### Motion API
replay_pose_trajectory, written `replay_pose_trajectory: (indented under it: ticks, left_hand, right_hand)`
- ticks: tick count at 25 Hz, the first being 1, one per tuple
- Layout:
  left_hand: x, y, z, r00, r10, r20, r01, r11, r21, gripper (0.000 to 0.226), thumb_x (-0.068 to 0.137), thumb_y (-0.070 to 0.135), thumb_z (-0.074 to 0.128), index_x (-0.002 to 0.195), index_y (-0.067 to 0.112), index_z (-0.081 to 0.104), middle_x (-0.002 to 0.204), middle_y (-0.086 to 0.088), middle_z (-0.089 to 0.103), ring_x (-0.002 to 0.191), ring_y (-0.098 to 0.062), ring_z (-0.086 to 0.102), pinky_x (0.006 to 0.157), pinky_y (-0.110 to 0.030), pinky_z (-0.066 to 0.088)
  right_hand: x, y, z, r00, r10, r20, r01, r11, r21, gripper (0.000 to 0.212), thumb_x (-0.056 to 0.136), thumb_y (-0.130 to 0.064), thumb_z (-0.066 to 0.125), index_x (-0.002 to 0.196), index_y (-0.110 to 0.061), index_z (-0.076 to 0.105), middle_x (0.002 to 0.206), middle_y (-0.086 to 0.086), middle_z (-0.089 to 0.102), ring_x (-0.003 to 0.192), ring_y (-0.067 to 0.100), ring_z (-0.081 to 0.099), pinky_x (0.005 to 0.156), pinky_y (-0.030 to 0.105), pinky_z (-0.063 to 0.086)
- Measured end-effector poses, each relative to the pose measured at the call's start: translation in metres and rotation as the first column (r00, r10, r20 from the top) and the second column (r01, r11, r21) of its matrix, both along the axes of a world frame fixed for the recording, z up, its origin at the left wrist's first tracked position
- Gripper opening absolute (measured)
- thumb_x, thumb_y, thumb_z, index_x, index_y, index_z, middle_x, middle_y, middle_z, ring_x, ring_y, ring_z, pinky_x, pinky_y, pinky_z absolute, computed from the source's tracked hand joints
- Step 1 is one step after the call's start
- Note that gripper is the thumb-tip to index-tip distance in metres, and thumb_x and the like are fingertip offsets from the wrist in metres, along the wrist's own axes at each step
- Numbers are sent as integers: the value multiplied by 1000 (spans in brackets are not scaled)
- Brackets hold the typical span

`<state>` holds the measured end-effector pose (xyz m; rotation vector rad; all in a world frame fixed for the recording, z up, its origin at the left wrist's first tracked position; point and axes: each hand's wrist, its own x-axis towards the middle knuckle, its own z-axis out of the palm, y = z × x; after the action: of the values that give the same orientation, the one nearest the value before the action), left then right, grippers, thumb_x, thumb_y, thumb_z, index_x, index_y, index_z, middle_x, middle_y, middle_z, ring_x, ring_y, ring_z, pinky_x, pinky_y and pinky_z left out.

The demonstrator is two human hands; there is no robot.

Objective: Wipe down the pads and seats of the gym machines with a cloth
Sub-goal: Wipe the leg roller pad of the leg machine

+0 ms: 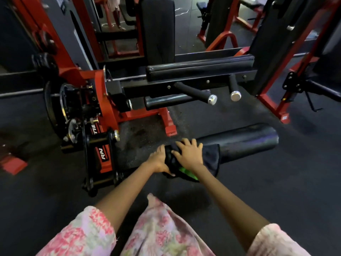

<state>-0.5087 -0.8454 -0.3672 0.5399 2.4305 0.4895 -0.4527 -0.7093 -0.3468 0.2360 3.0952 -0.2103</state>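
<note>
Cloth (212, 156): dark, bunched, green patch at its 6 o'clock edge, draped over black roller pad (245, 141). Left hand (160, 160) fingers grasp the bunched end; right hand (190, 154) fingers spread flat, pressing cloth.

Below me the dark rubber floor (258, 182) fills the frame. At left centre the red machine frame (166, 124) stands on it by its red feet; another red foot (284, 117) rests at right.
</note>
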Motion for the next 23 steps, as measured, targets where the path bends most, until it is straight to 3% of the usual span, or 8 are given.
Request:
replay_pose_trajectory:
  ticks: [2, 4, 7, 10, 13, 17, 20, 23]
  left_hand:
    - [23, -4, -10, 972, 18, -232, -3, 998, 63, 104, 73, 30, 74, 148, 5, 6, 155, -12, 15, 142, -24, 19, 115, -33, 19]
    - [42, -8, -20, 929, 18, -368, 15, 996, 86, 112, 72, 35, 75, 148, 5, 0, 157, -10, 5, 145, -21, 7, 118, -33, 10]
    - [51, -8, -24, 907, 1, -422, 19, 999, 43, 123, 68, 46, 76, 148, 7, -8, 157, -5, -5, 145, -18, -2, 116, -34, 1]
    - [42, -9, -17, 939, 23, -344, 22, 992, 127, 122, 62, 45, 81, 148, 6, 4, 156, -7, 7, 145, -23, 9, 116, -34, 10]
    - [18, -20, -3, 987, 58, -149, -18, 966, 259, 99, 67, 29, 81, 143, 8, 21, 147, -9, 26, 137, -26, 30, 109, -33, 30]
    - [-11, -17, 17, 997, 48, 62, -56, 988, 143, 121, 61, 37, 86, 148, 9, 6, 155, -6, 10, 142, -23, 18, 115, -36, 23]
    - [-18, -6, 19, 987, 10, 158, -8, 1000, -12, 132, 60, 51, 81, 149, 11, -8, 158, -6, -5, 145, -25, 4, 118, -40, 15]
    - [-16, -3, 12, 978, 4, 209, 6, 999, -49, 135, 55, 54, 83, 149, 12, -4, 157, -7, 6, 143, -24, 15, 116, -38, 22]
  right_hand:
    - [24, -5, -10, 977, 191, -95, -192, 981, -6, 51, 88, -50, 39, 129, -25, 54, 130, 2, 54, 109, 32, 49, 84, 49, 39]
    - [40, 22, -21, 914, 364, -177, -357, 931, 71, 53, 86, -52, 38, 130, -27, 54, 126, 1, 57, 103, 27, 50, 75, 44, 45]
    - [36, 38, -17, 958, 236, -162, -233, 972, 37, 55, 88, -54, 35, 132, -25, 53, 128, 2, 55, 106, 31, 52, 80, 46, 42]
    - [8, 5, -1, 992, -124, -38, 122, 991, -53, 50, 94, -50, 38, 138, -27, 44, 139, 1, 42, 123, 32, 35, 99, 51, 27]
    - [13, -16, -6, 992, 120, -29, -122, 992, -44, 51, 92, -45, 42, 141, -29, 39, 144, 0, 38, 126, 29, 32, 101, 51, 25]
    - [43, 41, -20, 898, 429, -93, -428, 903, 36, 59, 80, -50, 40, 137, -37, 41, 136, -3, 50, 114, 26, 43, 84, 47, 40]
    - [29, 69, -9, 983, 186, -2, -186, 982, 27, 61, 83, -55, 28, 138, -34, 43, 140, -4, 45, 120, 28, 41, 91, 45, 33]
    - [-1, 36, 7, 989, -139, 40, 138, 990, 28, 46, 93, -45, 39, 135, -28, 46, 140, 0, 41, 126, 31, 32, 103, 49, 24]
